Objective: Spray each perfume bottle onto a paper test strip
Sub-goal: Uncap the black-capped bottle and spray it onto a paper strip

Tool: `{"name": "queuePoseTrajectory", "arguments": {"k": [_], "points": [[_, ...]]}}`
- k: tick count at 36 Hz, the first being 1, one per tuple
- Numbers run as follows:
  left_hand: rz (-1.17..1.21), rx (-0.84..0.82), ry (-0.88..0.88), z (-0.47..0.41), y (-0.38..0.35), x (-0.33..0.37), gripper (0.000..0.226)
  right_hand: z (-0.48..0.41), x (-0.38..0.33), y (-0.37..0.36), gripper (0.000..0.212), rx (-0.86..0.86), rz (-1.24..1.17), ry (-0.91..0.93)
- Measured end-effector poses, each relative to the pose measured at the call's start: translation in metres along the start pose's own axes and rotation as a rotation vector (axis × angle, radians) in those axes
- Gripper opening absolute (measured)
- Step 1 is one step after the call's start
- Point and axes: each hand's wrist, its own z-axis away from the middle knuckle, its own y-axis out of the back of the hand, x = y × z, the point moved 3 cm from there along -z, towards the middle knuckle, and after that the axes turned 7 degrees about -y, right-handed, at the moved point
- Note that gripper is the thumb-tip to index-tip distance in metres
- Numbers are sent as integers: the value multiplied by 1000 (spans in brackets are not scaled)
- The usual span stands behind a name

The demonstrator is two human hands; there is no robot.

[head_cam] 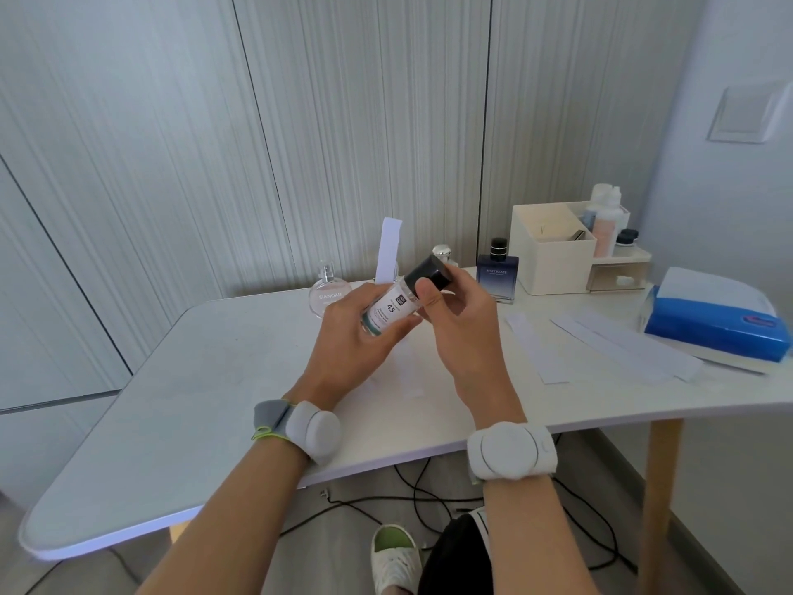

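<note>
Clear glass, tilted, with a white label reading 45 — the small perfume bottle (388,310) was held above the white table (193,380), its body wrapped in the left hand (356,337). The right hand (459,324) pinched the bottle's black cap (429,272) between thumb and fingers. Behind the hands stood a round clear bottle (328,294), a silver-capped bottle (442,253) and a dark blue square bottle (497,274) — the last just beside a cream organiser box (549,255). Paper test strips (536,350) lay flat to the right, near a blue tissue pack (716,324).
</note>
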Motion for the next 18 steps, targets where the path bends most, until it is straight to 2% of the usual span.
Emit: {"name": "queuePoseTrajectory", "arguments": {"k": [9,18], "points": [[-13,22,-32,0,3,-1,37,4,-1,-7,36,23,-10,-17],[-20,33,-38,-1,2,-4,37,7,-2,-15,33,68,-108,-45]]}}
